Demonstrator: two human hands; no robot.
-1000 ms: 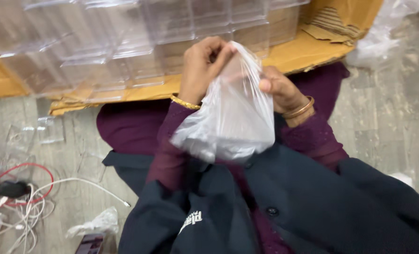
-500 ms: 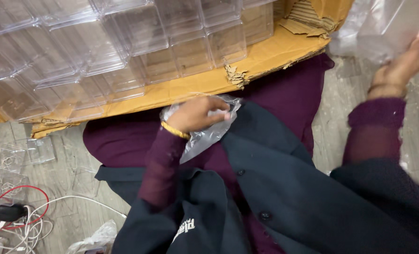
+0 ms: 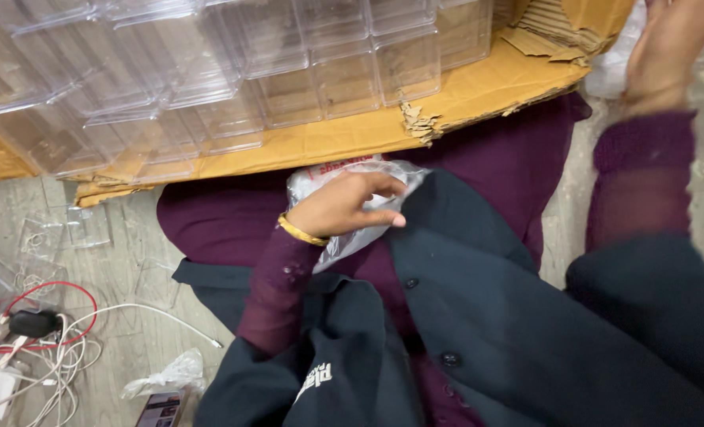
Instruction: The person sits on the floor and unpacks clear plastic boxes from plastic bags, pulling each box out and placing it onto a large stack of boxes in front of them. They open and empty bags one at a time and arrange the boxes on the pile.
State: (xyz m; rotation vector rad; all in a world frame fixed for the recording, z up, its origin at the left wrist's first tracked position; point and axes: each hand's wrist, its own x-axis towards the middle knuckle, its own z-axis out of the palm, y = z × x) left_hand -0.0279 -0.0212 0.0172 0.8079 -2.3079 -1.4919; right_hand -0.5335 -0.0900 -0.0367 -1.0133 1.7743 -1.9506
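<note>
On the lap, over maroon cloth (image 3: 494, 158) and a dark jacket (image 3: 478, 316): left hand (image 3: 344, 207) resting on a clear plastic bag (image 3: 344, 178), fingers curled loosely over it, thumb and forefinger stretched toward the right. Pressing down rather than clamped, as far as can be told; whether any fold is pinched underneath cannot be made out. Bag crumpled, lying under and just beyond the palm, its upper edge tucked against the torn rim of the cardboard box (image 3: 447, 103), its lower corner poking out beneath the wrist beside a gold bangle (image 3: 300, 232). Contents of the bag hard to read through the creased film.

Up in the right corner: right hand (image 3: 668, 47), blurred, raised well apart from the bag, cut off by the top edge. Fingers not visible, so cannot tell whether spread or closed, nor whether anything is held. Something pale and filmy (image 3: 609, 67) just beside it, too smeared to name.

Inside the box: stacked clear plastic cases (image 3: 233, 71), rows running out of view at the top and left.

On the floor (image 3: 130, 229) to the left: a few more clear cases (image 3: 87, 225), a red cable loop (image 3: 51, 316), white cords (image 3: 67, 356), a black plug (image 3: 32, 323), a crumpled scrap of film (image 3: 170, 373). A small dark object at the bottom edge, cut off, not identifiable.
</note>
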